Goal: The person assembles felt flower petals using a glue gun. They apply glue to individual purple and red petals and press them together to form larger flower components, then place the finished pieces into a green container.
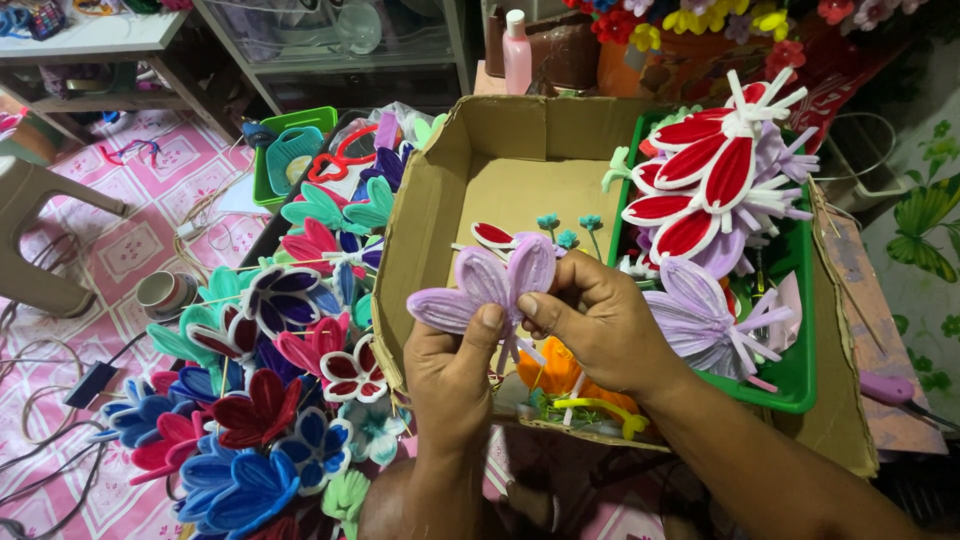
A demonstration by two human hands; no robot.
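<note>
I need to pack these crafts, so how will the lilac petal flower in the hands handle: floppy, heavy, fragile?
The lilac flower is probably light: the left hand and right hand hold it by fingertips alone. Its thin ribbed petals keep their spread shape, so likely semi-stiff. Its thin parts could bend under pressure.

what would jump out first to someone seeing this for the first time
At centre, the left hand and right hand pinch a lilac flower together over an open cardboard box. To the left, a heap of blue, red and teal flowers spreads toward the pink patterned floor. At upper right, big red and white petals rise from a green tray.
</note>
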